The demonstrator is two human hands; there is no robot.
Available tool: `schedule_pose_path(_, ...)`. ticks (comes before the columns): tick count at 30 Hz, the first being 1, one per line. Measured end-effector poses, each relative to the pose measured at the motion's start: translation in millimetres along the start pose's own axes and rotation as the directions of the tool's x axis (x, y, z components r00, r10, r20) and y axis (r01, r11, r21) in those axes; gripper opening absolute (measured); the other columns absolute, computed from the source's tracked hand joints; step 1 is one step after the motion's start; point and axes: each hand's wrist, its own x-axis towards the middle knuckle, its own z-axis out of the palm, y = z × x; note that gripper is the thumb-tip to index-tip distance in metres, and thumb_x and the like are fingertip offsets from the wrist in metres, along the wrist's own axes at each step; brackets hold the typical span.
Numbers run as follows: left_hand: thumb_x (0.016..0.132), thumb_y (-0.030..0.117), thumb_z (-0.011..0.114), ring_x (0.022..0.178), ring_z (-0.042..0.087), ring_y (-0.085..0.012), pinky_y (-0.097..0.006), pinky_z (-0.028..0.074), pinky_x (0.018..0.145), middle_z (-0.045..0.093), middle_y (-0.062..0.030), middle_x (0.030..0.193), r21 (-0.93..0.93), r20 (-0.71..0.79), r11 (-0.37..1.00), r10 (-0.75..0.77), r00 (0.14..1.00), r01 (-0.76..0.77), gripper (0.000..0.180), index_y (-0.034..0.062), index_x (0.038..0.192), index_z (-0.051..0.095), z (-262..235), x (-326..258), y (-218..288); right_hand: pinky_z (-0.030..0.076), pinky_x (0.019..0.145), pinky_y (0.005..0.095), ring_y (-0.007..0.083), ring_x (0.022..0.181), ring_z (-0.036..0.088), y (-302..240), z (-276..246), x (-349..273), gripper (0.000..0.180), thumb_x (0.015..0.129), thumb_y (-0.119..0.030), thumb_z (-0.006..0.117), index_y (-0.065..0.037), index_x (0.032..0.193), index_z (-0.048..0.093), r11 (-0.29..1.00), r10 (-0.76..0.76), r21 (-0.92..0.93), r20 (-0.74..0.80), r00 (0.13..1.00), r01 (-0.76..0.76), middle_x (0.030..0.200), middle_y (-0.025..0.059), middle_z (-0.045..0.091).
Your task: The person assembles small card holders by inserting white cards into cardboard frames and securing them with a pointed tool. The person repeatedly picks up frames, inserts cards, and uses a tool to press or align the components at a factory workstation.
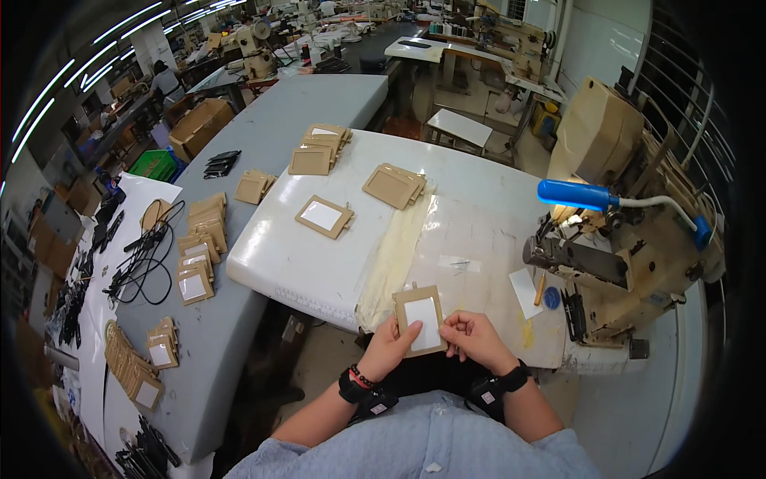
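you are holding a tan card holder [422, 319] with a white insert between both hands, just above the near edge of the white surface [319, 263]. your left hand [388, 348] is pinching its lower left corner and your right hand [471, 337] is gripping its right edge, so the fingers of both hands are clenched on the piece and are keeping it flat and face up toward you. a sewing machine [622, 263] is standing just to your right, with a blue lamp [576, 194] leaning over it. more card holders are lying well apart on the surface, one single piece [324, 216] and small stacks [392, 185] behind it, and rows are lying along the grey surface [239, 319] on your left.
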Motion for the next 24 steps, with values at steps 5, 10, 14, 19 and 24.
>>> schedule_pose_path(5,0.097,0.019,0.054,0.092,0.059,-0.0083,-0.025,0.049,0.081,0.063,-0.0049,0.105,0.012,-0.023,1.0,0.018,1.0,-0.018,0.03,-0.0016,0.118,0.051,3,1,-2,0.041,0.042,0.0175,0.0072,0.055,0.059,2,1,-3,0.017,0.092,-0.019,0.061,-0.002,0.092,0.058,1.0,-0.013,0.0,-0.003,1.0,0.013,0.071,0.0012,0.059)
schedule_pose_path(10,0.097,0.019,0.054,0.093,0.058,-0.0076,-0.025,0.048,0.082,0.062,-0.0043,0.107,-0.012,-0.045,0.999,0.03,0.999,-0.031,0.03,-0.0011,0.119,0.051,6,-1,-1,0.043,0.045,0.0178,0.0066,0.058,0.059,3,-3,-3,0.021,0.094,-0.023,0.059,-0.002,0.096,0.059,1.0,-0.017,-0.022,0.047,0.999,0.018,0.073,0.0002,0.059)
schedule_pose_path(14,0.097,0.021,0.054,0.092,0.058,-0.0073,-0.025,0.048,0.082,0.062,-0.0036,0.106,0.019,-0.092,0.999,0.031,0.995,-0.029,0.031,-0.0013,0.119,0.052,11,-4,5,0.043,0.044,0.0181,0.007,0.059,0.061,2,-4,-3,0.022,0.094,-0.024,0.059,-0.002,0.096,0.059,1.0,-0.019,-0.011,0.076,0.997,0.02,0.074,0.0006,0.06)
schedule_pose_path(19,0.097,0.023,0.053,0.091,0.058,-0.0067,-0.024,0.048,0.081,0.063,-0.0035,0.105,0.065,-0.105,0.998,0.01,0.994,-0.004,0.034,-0.0013,0.121,0.051,13,-4,9,0.043,0.043,0.0182,0.0077,0.06,0.062,6,-7,-2,0.021,0.094,-0.021,0.059,0.0,0.095,0.058,1.0,-0.027,0.01,0.129,0.991,0.026,0.075,0.0024,0.061)
schedule_pose_path(24,0.098,0.029,0.051,0.085,0.062,-0.0112,-0.026,0.052,0.074,0.064,-0.0076,0.102,0.138,-0.091,0.986,-0.076,0.993,0.088,0.041,-0.0029,0.125,0.049,12,-2,18,0.044,0.042,0.0181,0.0073,0.055,0.059,10,-10,2,0.019,0.094,-0.018,0.058,0.001,0.093,0.055,0.99,-0.035,0.139,0.113,0.993,0.019,0.07,0.0033,0.059)
